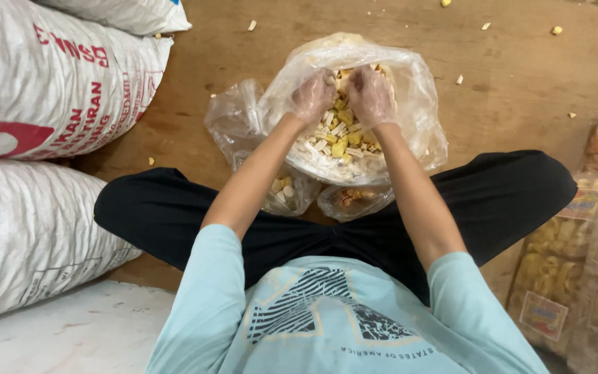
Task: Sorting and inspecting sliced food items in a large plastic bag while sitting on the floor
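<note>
A brown wooden floor (520, 76) dotted with stray crumbs lies under a person sitting cross-legged. At far left, bulging white woven sacks (43, 90) are stacked against each other, their contents hidden. In the middle sits a large clear plastic bag (417, 90), open at the top and filled with mixed yellow and pale snack pieces (340, 142). The left hand (313, 95) and right hand (372, 95), each in a thin clear glove, are close together inside the bag's mouth, fingers curled into the snacks. Two small filled bags (292, 194) lie just below it, touching it. At right, sealed labelled snack packets (576, 277) are piled together.
</note>
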